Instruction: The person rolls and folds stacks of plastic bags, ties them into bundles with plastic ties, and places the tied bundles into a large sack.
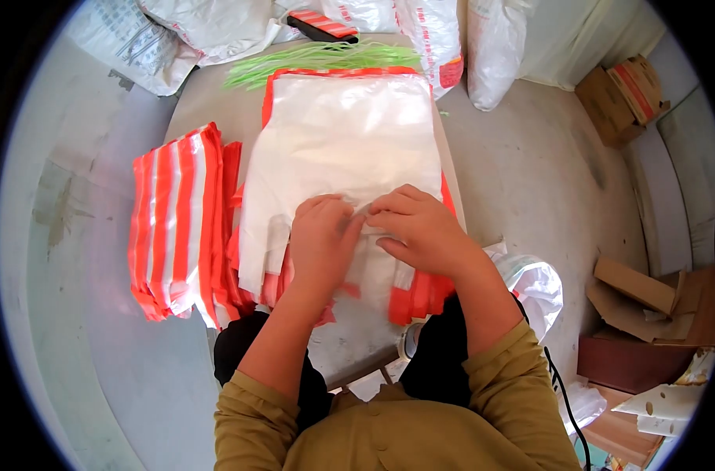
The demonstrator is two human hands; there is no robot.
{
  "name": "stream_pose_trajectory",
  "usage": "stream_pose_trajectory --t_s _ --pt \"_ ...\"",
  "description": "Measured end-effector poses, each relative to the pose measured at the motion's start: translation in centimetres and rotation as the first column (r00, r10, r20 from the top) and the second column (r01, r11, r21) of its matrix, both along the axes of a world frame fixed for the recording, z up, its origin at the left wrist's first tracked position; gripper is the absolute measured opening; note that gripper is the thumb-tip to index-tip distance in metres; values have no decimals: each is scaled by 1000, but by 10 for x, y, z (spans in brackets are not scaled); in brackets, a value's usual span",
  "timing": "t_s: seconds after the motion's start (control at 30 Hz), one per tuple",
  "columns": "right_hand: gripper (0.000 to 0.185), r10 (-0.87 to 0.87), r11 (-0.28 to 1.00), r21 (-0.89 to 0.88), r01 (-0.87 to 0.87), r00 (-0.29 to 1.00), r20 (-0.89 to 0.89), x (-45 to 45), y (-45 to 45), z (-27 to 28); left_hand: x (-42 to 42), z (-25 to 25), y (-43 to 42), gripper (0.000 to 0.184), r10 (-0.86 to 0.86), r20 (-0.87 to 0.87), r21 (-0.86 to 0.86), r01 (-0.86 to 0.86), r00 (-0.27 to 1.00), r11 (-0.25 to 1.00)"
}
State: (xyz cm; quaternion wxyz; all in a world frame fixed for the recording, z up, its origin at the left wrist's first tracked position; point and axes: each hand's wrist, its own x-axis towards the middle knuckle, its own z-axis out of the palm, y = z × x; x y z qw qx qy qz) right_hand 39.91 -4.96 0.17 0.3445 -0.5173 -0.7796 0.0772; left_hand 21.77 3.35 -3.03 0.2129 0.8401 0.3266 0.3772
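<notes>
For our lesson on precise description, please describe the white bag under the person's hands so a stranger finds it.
Find the pale table, then the red-edged pile on it. The white bag lies on top, under the left hand and right hand. Unlike the striped stack to its left, its face is plain white.

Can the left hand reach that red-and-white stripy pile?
Probably yes. The left hand is busy at the white bag, but the stripy pile lies on its side, with nothing tall between them.
</notes>
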Motion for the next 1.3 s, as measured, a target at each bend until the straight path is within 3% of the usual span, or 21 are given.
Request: stream_pose_trajectory --t_s 0.1,0.2,0.3,0.4,0.5,0.83,1.0,1.1,1.2,1.3 --pt "37 -30 1000 8 30 995 98 3 4 -8 3 5 -4 13 70 10 -116 -68 998 991" --pt "38 -59 998 44 52 985 164 3 7 -15 -2 8 1 19 10 -34 -75 -12 999 997" --pt "37 -99 994 71 87 976 192 2 6 -17 -10 7 6 29 -128 -84 99 136 988 986" --pt "36 -129 991 63 119 971 201 -1 6 -16 -16 21 2 36 -111 -241 203 162 964 966" --pt "35 -137 990 60 129 977 163 2 9 -19 -18 17 4 38 -55 -280 241 126 959 962" --pt "33 -174 984 70 165 970 171 -2 12 -17 -21 15 16 37 -73 -236 221 127 969 967" --pt "27 -178 983 58 174 981 78 -3 9 -9 -28 14 23 36 -41 -221 259 99 974 961" --pt "26 -142 990 10 141 989 48 -4 3 3 -38 22 22 38 -102 -145 185 128 984 974" --pt "29 -100 991 -84 102 994 32 -4 -7 17 -46 41 11 39 -137 -116 -73 129 984 989" --pt "31 -50 990 -131 46 998 -25 2 -11 15 -55 34 16 41 -230 -146 -74 221 962 972"
